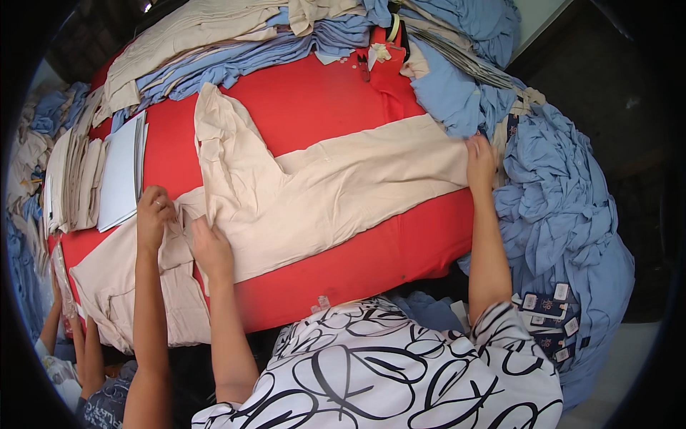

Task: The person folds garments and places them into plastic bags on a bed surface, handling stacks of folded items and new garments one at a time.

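Observation:
A beige cloth garment [336, 193] lies spread across the red-covered table [307, 107], one long part reaching right and another pointing away from me. At its right end my right hand [480, 161] is closed on the edge, beside the blue cloth. My left hand [212, 247] has its fingers together at the garment's left end; the fingertips are partly lost in folds. Just left of it, a co-worker's hand [154, 211] with a ring holds bunched beige cloth. A second beige piece [136, 279] hangs over the near table edge below that hand.
Folded beige and blue garments [264, 53] are stacked along the far side. White boards [125, 171] lean next to folded beige pieces [75, 182] on the left. Heaped blue garments [557, 193] with dark tags [550, 307] fill the right. Other people's arms [89, 350] show lower left.

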A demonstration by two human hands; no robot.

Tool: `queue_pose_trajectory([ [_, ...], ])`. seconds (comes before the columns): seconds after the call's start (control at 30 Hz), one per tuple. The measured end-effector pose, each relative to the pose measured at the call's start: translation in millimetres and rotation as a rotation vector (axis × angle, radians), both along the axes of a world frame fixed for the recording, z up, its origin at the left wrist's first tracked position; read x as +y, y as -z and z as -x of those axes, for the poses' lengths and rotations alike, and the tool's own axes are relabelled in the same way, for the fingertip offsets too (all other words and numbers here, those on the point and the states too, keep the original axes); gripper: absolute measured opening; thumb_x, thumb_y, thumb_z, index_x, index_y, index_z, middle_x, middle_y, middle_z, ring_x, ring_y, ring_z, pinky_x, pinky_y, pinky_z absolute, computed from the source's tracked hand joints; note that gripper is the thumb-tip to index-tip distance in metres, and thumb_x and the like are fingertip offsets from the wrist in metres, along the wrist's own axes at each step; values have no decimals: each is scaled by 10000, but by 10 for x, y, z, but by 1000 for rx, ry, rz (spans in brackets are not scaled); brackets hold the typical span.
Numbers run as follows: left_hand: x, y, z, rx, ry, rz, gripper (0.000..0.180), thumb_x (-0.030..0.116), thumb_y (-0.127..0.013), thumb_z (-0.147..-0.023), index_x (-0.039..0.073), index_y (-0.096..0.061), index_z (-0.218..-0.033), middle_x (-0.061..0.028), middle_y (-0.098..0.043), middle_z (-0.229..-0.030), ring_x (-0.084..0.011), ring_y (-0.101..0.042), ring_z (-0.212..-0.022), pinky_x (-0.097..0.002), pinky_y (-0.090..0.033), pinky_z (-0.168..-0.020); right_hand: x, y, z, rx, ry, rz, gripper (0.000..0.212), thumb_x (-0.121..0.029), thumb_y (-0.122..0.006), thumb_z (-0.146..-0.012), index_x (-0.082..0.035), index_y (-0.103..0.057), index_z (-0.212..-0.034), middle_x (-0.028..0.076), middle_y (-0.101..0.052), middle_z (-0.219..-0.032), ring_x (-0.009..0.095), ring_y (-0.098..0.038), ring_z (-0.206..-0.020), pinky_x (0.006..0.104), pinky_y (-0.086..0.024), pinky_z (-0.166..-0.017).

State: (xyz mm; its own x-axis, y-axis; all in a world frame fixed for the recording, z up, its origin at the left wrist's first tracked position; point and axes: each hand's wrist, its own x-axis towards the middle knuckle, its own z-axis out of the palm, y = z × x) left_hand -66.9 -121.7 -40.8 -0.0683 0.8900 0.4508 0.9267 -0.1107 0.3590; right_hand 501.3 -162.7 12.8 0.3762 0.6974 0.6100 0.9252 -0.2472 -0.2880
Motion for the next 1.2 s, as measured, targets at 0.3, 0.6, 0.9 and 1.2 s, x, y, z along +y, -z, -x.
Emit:
queue_pose_trajectory([
  [0.3, 35, 87, 445, 35, -43, -42, 150, 70, -558, -909, -17, -574, -1030, -211, -587, -939, -422, -587, -863, -472, -473, -730, 425, 540, 908, -153, -313, 425, 549, -327, -532, -964, -93, -422, -1449, 168, -406, -1496, 331, -313, -1425, 530, -218, -1150],
  [0.6, -125, -96, -116, -218, -40, 24, 140, 15, -612, -849, -22, -595, -983, -190, -564, -840, -390, -576, -752, -440, -462, -648, 253, 399, 344, -138, 48, 690, 535, -323, -506, -984, -60, -426, -1443, 157, -393, -1505, 352, -319, -1410, 499, -193, -1167],
  [0.9, -118, -356, -28, -520, 19, 189, 157, 83, -671, -847, -25, -615, -945, -118, -538, -770, -231, -466, -576, -334, -384, -520, 2663, 201, 3154, 245, -806, 296, 554, -422, -670, -866, 6, -621, -1216, 189, -612, -1142, 324, -576, -1081, 407, -455, -909],
  [1.2, -1, -254, -35, -435, -104, 154, 225, 203, -695, -868, 1, -638, -950, -176, -686, -908, -336, -668, -781, -394, -514, -672, 2027, -940, 4038, 477, -1482, 648, 287, -116, -570, -839, -85, -652, -1112, 171, -681, -1040, 361, -621, -1031, 459, -470, -875],
])
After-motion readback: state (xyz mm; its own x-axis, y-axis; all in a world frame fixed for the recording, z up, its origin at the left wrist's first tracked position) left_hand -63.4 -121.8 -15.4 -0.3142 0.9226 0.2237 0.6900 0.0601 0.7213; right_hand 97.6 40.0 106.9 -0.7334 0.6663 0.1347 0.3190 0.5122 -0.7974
